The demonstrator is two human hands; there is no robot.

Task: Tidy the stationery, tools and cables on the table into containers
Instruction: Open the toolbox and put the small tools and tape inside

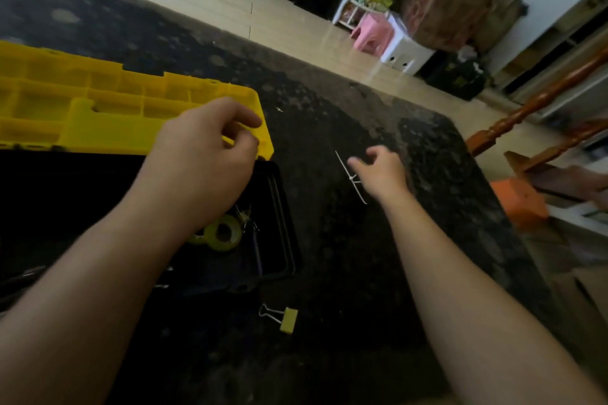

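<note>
Right hand point(381, 171): fingers loose and spread, gripping nothing, index tip just beside the cable ties point(351, 177). The ties are thin white strips, crossed into one long line, flat on the table point(362, 273) right of the toolbox point(287, 240).

Left hand point(204, 154): fingers loosely curled, nothing visible in them, hovering over the right corner of the yellow lid point(98, 99). The lid is open and ribbed inside.

Toolbox base is black; a yellow-green tape roll point(223, 233) and some small metal bits lie inside, the rest too dark to tell.

Yellow binder clip point(283, 318), wire handles out, lies on the table near the toolbox's front corner.

Bare table around the ties; the far edge is well apart from them.

Table is dark speckled stone. Beyond it: pale wood floor, pink stool point(373, 34), orange block point(519, 204).
</note>
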